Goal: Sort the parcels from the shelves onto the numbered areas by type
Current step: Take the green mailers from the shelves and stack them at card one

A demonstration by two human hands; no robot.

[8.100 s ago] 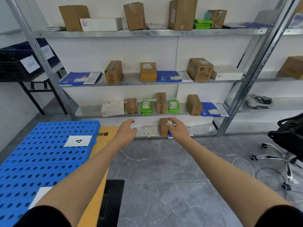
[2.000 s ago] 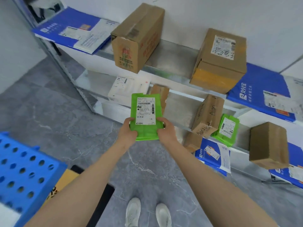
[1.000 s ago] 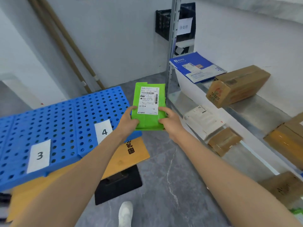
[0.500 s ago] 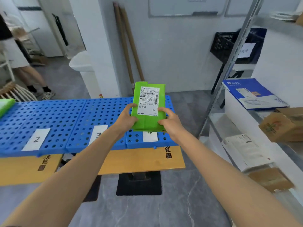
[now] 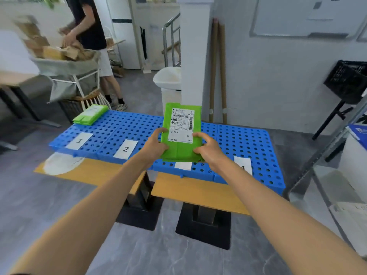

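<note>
Blue perforated panels [image 5: 248,143] cover the wooden bench [image 5: 198,192]. Above their middle a green parcel [image 5: 179,149] is held upright, its white shipping label facing the camera, with the left hand [image 5: 156,144] gripping its lower left edge and the right hand [image 5: 206,148] gripping its lower right. Paper labels 1 [image 5: 79,140] and 2 [image 5: 125,149] lie to its left, and a stack of green mailers [image 5: 90,117] lies flat on the far corner behind label 1.

Grey marbled floor [image 5: 178,255], white walls [image 5: 278,86] and a white pillar [image 5: 193,56]. Two wood-topped tables [image 5: 198,193] stand on black bases [image 5: 204,233]. Brown tubes [image 5: 217,66] lean beside the pillar; a black crate [image 5: 349,80] sits at right, a stair rail [image 5: 171,32] behind.
</note>
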